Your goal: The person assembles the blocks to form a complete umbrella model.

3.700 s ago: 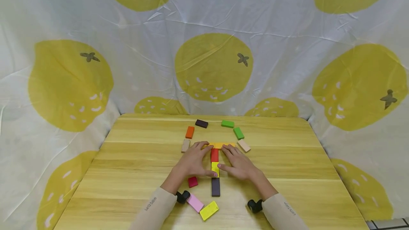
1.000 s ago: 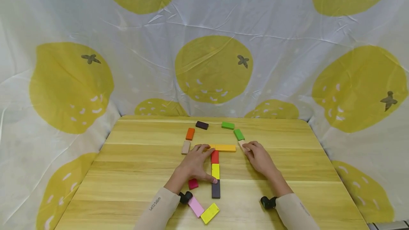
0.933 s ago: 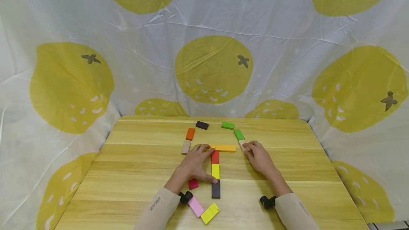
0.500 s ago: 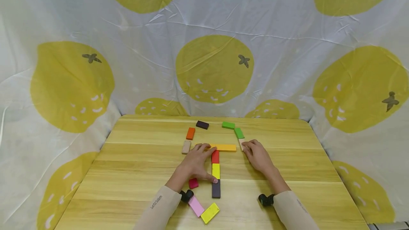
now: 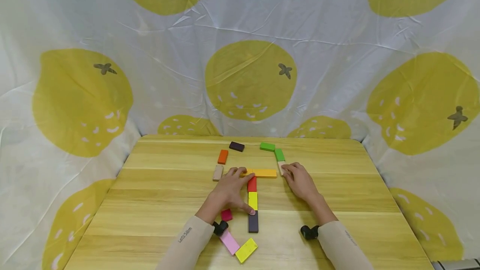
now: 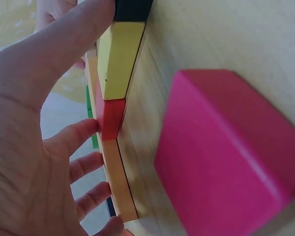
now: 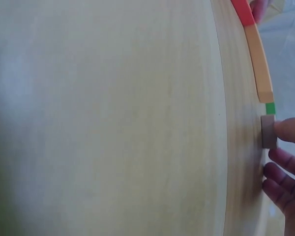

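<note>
Pale rectangular wooden block being pinched by right hand on wood-grained surface, apparently touching green rectangular block; central yellow rectangular block being spanned by left hand, spread wide. Light, flat sliding being advised, lest neighbours be nudged.

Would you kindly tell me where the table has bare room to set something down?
The table has wide bare patches left of the left sleeve and right of the right sleeve. It is crowded around the left hand, by the red block and magenta block.
</note>
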The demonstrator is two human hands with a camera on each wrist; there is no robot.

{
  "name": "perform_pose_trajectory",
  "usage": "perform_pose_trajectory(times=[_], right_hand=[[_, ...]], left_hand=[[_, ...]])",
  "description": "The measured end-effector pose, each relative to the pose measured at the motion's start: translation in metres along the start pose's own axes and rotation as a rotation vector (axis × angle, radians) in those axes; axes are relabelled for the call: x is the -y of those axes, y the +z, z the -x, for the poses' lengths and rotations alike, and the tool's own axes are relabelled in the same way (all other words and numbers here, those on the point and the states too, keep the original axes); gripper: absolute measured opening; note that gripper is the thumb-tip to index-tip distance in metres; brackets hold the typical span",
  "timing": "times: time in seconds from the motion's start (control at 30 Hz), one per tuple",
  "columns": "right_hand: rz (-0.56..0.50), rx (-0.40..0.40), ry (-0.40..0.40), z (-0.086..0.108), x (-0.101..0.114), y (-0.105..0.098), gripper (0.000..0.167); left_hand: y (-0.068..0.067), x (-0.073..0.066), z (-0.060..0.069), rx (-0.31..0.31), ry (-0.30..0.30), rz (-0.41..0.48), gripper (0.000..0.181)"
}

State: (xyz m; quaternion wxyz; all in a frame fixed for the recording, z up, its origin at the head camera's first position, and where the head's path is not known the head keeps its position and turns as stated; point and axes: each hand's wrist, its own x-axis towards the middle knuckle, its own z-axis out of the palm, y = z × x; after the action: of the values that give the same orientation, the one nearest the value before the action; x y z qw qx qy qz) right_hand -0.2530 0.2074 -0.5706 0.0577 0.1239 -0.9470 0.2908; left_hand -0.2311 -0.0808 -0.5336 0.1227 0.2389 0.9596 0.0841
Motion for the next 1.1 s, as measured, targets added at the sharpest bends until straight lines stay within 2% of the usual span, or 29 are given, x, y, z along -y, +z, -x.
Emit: perform_pose_trajectory(times=[0.37, 1.1], right_hand=[[-0.02, -0.017, 0.015, -0.007, -0.0005, 0.0069, 0.031], [-0.013, -0.029, 0.03, -0.0038, 0.0056, 0.0089, 0.03]], left_hand=[[0.0015, 0.0009, 0.0003, -0.016, 0.015, -0.001, 0.123], [0.0001, -0.0004, 0.0006, -0.003, 0.008, -0.009, 0.123]])
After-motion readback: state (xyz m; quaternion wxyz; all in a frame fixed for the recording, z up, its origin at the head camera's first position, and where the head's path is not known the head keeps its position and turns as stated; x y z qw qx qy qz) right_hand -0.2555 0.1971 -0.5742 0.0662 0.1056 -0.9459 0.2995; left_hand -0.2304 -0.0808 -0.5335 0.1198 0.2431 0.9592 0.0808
